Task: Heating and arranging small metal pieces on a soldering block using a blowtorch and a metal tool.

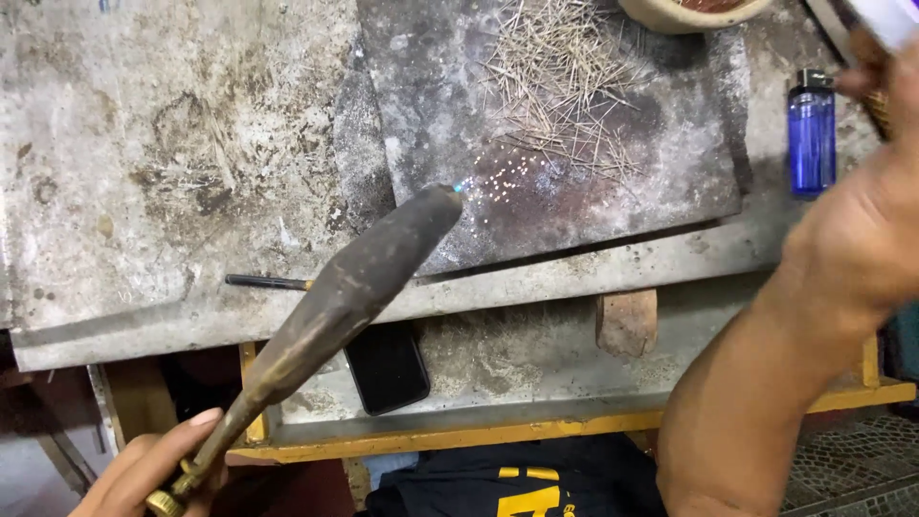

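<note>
Gripping the brass end of the blowtorch [354, 297], your left hand [144, 474] sits at the lower left, fingers closed round the thin neck just above the knurled fitting. The torch's long axis runs from that hand up and to the right, its dark swollen body rising across the edge of the worktop [144, 191] and its nozzle ending over the dark metal slab [574, 201]. A faint blue flame shows at the tip, just beside a scatter of tiny bright beads [503, 187] lying on the slab. So the beads lie up and to the right of your left hand, in line with the torch, and that hand is the one that commands them.

Your right hand [862, 230] is raised at the far right, well apart from the left. It seems to be closed on something pale at the top corner, but the frame cuts it off and you cannot tell the grip for certain. A blue lighter [812, 134] stands on the worktop just beside that hand.

Beyond the beads, a heap of fine wire cuttings [560, 77] lies on the slab, near the rim of a bowl [670, 17] at the top edge. A thin dark rod [263, 281] lies on the worktop, passing behind the torch, and a black phone [388, 369] rests on the lower ledge beneath it, with a brick-coloured block [627, 321] to its right.
</note>
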